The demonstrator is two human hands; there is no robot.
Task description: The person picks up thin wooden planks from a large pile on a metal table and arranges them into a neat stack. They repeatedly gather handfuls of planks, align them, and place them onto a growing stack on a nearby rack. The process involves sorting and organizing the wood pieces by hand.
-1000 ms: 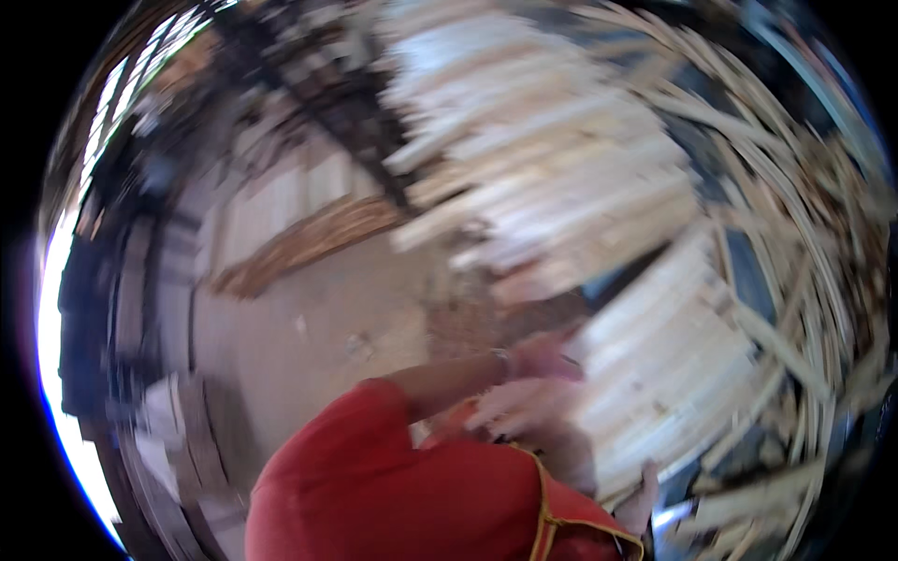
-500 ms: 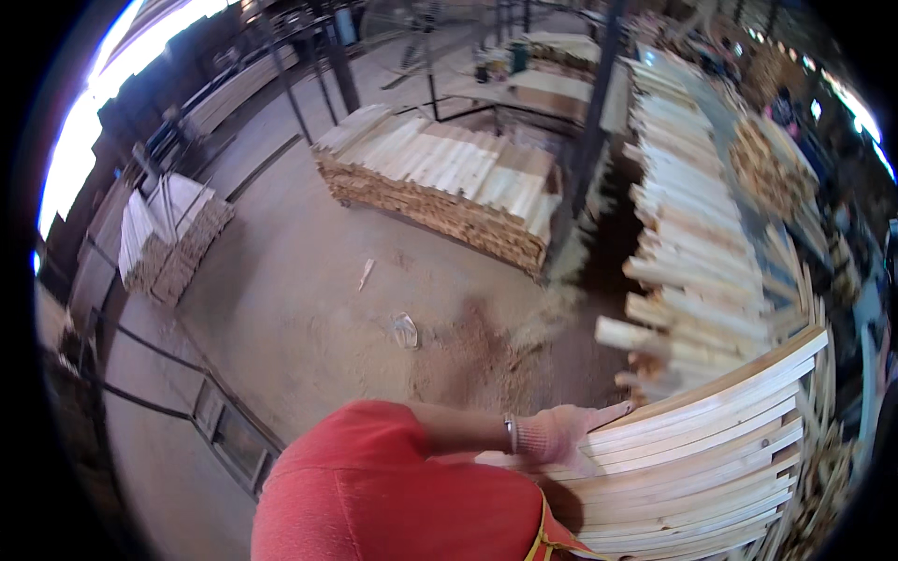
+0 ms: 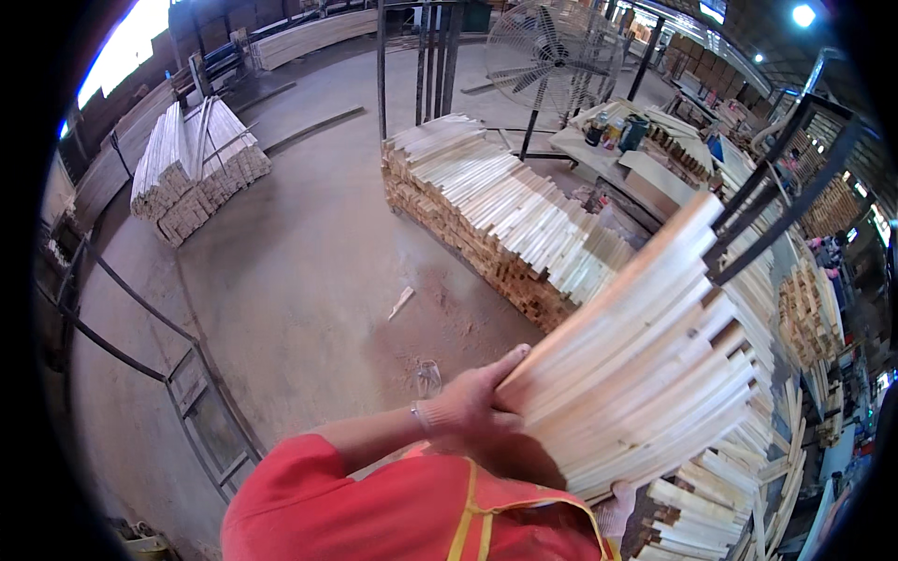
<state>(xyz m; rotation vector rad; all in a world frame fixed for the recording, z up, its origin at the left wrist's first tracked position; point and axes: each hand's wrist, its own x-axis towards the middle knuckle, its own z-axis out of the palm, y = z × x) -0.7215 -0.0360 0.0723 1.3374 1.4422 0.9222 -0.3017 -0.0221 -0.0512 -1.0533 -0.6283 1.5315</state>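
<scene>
Strips of pale wood (image 3: 645,365) lie side by side between my two hands, in a wide bundle that slants up from my waist toward the upper right, with uneven ends at the far side. My left hand (image 3: 475,402) grips the outer edge of the bundle near its close end: my thumb presses along the outermost strip, while my other fingers are mostly hidden, some seeming to go beneath the wood. A pale band (image 3: 418,414) circles that wrist. My right hand (image 3: 615,510) shows only in part at the opposite near corner, with the thumb against the edge of the bundle; the rest is hidden, so I cannot tell how tightly it is closed. Nor can I tell whether anything props the wood from below.

My red shirt (image 3: 365,510) fills the lower middle, close to the bundle's near end. More strips (image 3: 702,510) lie just below and to the right of the bundle, with loose slats (image 3: 795,449) beyond them. Past my left hand, a clear cup (image 3: 428,378) and a small wood scrap (image 3: 401,302) lie on the dusty floor (image 3: 290,271). Farther off, a long stack of wood (image 3: 505,201) runs diagonally, partly covered from view by the bundle. A large fan (image 3: 538,61) stands behind it, another pile of wood (image 3: 201,168) sits at the left, and a metal frame (image 3: 192,341) is nearer me on that side.
</scene>
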